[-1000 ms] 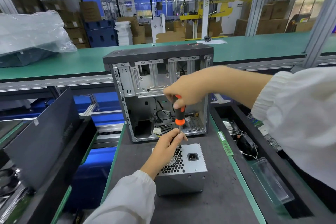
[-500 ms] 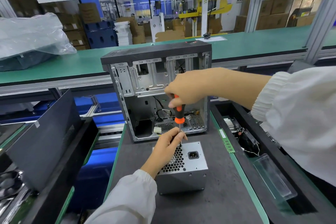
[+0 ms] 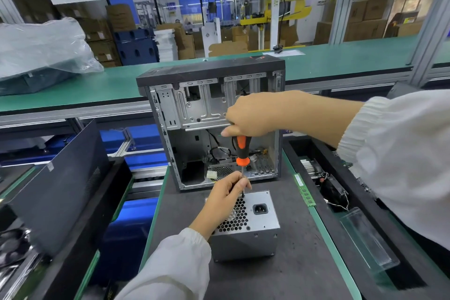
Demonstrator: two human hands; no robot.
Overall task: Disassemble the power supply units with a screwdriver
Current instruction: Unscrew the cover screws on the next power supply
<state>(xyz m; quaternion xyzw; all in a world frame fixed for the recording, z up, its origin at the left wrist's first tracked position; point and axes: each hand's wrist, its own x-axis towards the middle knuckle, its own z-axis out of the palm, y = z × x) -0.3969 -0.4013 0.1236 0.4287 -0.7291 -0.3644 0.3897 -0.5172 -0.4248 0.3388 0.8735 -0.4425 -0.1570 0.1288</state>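
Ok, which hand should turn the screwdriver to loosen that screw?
Right. The right hand already grips the screwdriver handle from above; the left hand pinches its shaft, steadying the tip on the power supply.

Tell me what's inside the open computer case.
Inside the computer case: a bare metal drive bay, loose cables, a white connector. The right hand and screwdriver cover part.

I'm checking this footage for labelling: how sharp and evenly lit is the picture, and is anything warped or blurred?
Head view: even overhead light, soft shadows only; the power supply unit, screwdriver and both hands, left hand and right hand, are sharp; wide-angle bending curves the green conveyor and frame edges; the right sleeve looks stretched and overbright.
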